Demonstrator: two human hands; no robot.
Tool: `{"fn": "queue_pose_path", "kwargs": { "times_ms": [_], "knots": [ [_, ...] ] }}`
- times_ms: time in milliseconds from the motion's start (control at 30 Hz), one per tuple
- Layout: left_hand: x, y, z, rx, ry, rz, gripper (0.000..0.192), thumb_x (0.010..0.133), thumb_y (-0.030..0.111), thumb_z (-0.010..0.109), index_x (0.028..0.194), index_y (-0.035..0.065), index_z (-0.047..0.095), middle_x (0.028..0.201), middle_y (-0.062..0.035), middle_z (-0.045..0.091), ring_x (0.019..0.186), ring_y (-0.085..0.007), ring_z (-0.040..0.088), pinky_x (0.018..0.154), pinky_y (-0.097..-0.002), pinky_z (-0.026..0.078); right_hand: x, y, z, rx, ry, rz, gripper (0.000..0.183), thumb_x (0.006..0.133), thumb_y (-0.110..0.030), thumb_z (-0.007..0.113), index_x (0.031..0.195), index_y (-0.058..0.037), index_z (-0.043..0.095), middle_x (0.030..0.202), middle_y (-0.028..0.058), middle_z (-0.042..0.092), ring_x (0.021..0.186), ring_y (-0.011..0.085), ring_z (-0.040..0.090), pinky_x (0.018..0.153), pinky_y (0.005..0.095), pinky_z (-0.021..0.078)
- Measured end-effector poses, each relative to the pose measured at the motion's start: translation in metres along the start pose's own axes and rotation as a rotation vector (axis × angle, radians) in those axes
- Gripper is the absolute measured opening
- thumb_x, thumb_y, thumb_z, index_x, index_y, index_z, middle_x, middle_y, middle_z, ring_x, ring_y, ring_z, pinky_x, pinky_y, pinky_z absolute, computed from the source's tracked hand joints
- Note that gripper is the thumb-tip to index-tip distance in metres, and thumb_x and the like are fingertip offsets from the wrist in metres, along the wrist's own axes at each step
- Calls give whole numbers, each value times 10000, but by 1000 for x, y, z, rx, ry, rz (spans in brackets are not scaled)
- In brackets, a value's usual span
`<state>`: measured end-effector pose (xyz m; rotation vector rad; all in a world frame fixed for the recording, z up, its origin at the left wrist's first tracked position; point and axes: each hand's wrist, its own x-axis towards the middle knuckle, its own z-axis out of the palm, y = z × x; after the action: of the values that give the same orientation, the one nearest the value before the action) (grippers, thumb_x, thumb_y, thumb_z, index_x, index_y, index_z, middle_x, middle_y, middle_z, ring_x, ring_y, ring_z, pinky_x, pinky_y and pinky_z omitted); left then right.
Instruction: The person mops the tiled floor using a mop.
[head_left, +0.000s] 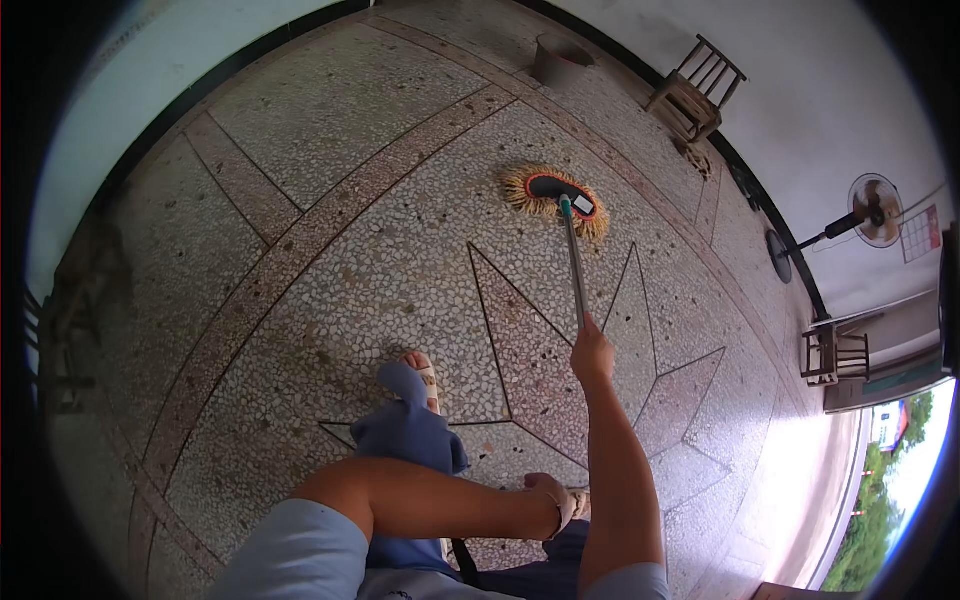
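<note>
A flat mop (553, 187) with a dark plate, an orange rim and yellow yarn fringe lies on the terrazzo floor ahead. Its grey handle (575, 262) rises from a green joint toward me. My right hand (593, 352) grips this handle, and the forearm hides whatever continues behind it. Bent across my body, my left arm ends with my left hand (546, 491) low in front, a band at its wrist. The left fingers look curled, but what they hold, if anything, is hidden. Below are my blue trousers (409, 435) and a sandalled foot (424, 375).
A bucket (561, 61) stands by the far wall. Right of it are a wooden chair (691, 94), a standing fan (874, 210) and another wooden chair (834, 355). Dark, blurred furniture (82, 300) lines the left side. A bright opening (889, 480) shows greenery at lower right.
</note>
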<state>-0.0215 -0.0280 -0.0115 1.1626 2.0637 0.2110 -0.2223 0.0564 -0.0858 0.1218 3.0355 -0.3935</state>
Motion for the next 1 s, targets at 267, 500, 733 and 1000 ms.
{"fn": "queue_pose_path", "kwargs": {
  "times_ms": [267, 500, 733, 1000],
  "knots": [
    [-14, 5, -25, 119, -141, 71, 355, 890, 241, 421, 1195, 82, 512, 1023, -70, 625, 905, -284, 605, 694, -490, 468, -118, 39, -43, 188, -229, 112, 439, 866, -185, 391, 1305, -163, 397, 796, 287, 576, 772, 409, 588, 682, 433, 454],
    [14, 10, 19, 240, -167, 98, 343, 912, 250, 380, 1173, 91, 536, 1030, -57, 624, 910, -268, 605, 690, -487, 479, -300, 72, -140, 61, -423, 264, 451, 864, -229, 436, 1311, -221, 378, 744, 303, 564, 760, 446, 573, 667, 486, 448],
    [9, 24, 52, 244, -352, 94, 355, 787, 180, 579, 1142, 177, 588, 1141, -16, 581, 1066, -243, 533, 740, -537, 466, -422, 38, -234, 143, -523, 390, 437, 872, -130, 452, 1304, -132, 391, 741, 230, 578, 670, 343, 595, 605, 383, 469],
    [-46, 34, 8, 159, -325, 237, 451, 818, 187, 551, 1258, 248, 475, 1305, 59, 441, 1157, -242, 466, 712, -493, 480, -394, 42, -203, 257, -526, 476, 421, 863, -125, 461, 1282, -121, 422, 833, 264, 571, 807, 387, 592, 685, 396, 453]
  ]
}}
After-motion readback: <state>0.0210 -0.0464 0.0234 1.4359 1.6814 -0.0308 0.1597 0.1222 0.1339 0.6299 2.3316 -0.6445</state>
